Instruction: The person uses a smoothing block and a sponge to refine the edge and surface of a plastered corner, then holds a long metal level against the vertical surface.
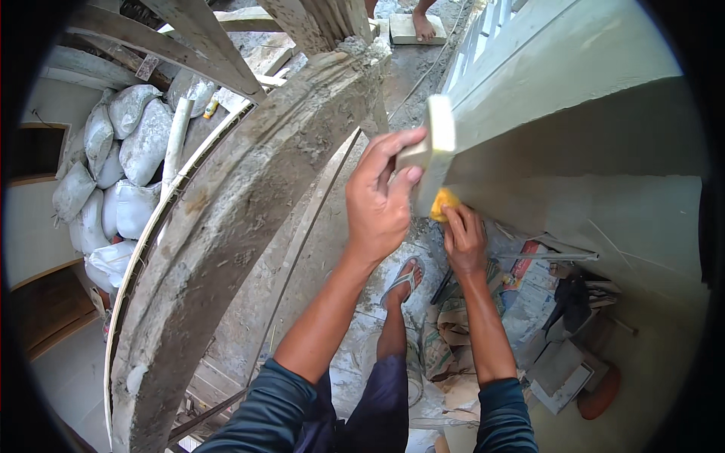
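The block (439, 143) is showing beige with a whitish edge at 1 o'clock; the sponge (444, 201) is glowing yellow-orange toward 3. Sleeves (260, 411) are showing dark teal at 5 and 7, shorts (387, 404) navy at 6. Sacks (147, 151) are looking dusty white at 10, the arch (226, 226) mottled grey at 9.

The left hand (377, 208) grips a pale flat tool (442, 124); below and right of that hand, the right hand (466, 241) holds a yellow sponge (442, 202) by the tool's lower end. Left of both hands curves a rough concrete beam (234, 196).
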Demonstrator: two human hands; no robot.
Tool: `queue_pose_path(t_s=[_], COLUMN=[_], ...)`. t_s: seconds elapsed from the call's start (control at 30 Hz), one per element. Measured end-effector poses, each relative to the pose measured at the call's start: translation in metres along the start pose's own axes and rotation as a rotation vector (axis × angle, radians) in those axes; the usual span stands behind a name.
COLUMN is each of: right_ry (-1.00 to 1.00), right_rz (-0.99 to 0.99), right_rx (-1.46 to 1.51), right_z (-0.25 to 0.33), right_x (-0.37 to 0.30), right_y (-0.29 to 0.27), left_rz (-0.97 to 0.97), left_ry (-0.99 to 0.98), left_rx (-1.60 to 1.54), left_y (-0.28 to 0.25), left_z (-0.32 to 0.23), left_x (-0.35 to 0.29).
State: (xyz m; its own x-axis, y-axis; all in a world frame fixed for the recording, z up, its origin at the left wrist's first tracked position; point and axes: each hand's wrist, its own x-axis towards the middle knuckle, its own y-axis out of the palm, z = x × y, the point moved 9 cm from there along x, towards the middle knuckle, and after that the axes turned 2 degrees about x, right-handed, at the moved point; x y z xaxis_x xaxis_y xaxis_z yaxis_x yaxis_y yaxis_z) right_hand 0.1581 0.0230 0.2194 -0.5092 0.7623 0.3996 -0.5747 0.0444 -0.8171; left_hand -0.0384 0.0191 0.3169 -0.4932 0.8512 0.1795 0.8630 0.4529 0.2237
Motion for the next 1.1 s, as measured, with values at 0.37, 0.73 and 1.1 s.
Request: queue_pose_path(t_s=[0.37, 0.73, 1.1], right_ry=[0.216, 0.077, 0.774], right_rz=[0.122, 0.117, 0.015], right_rx=[0.112, 0.156, 0.867], right_z=[0.006, 0.066, 0.062], right_x=[-0.107, 0.034, -0.009], right_y=[-0.054, -0.075, -0.057], left_rz=[0.198, -0.052, -0.124], left_ry=[0.166, -0.640, -0.805], left_rx=[0.124, 0.156, -0.103], left_y=[0.058, -0.062, -0.078], left_z=[0.048, 0.192, 0.088], left_x=[0.057, -0.157, -0.184])
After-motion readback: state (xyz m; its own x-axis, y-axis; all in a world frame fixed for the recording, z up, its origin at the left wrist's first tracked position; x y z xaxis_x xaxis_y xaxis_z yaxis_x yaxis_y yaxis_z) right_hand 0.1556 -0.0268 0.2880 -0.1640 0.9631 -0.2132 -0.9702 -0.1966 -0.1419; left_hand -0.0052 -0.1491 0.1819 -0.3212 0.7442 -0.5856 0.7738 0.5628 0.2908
